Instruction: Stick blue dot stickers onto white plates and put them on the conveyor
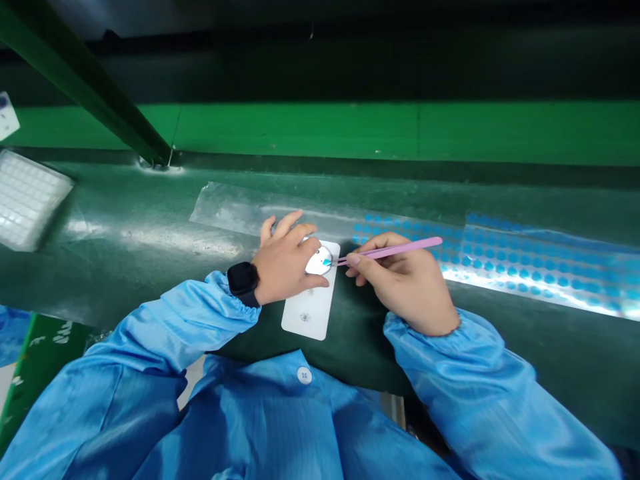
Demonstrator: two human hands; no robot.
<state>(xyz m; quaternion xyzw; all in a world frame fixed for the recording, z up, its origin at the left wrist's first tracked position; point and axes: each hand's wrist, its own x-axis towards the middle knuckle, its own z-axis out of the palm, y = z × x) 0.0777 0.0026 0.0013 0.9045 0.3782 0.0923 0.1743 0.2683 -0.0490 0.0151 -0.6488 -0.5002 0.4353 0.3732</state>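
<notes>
A white rounded card (309, 315) lies on the green bench, with small grey markings on its lower part. On its upper part is a small round white piece (320, 260) with a dark rim and a bright blue spot. My left hand (285, 260) lies over the card's left side, fingers spread, thumb and forefinger near the round piece's edge; whether it presses on the piece is hard to make out. Pink tweezers (400, 249) are pinched in my right hand (407, 283). Their thin tips point left and reach the right edge of the round piece, by the blue spot.
A clear plastic strip with rows of blue dots (505, 257) stretches across the bench to the right, its bare end behind my left hand. A white gridded tray (30, 200) sits at far left. A green post (100, 87) rises from the bench's back left.
</notes>
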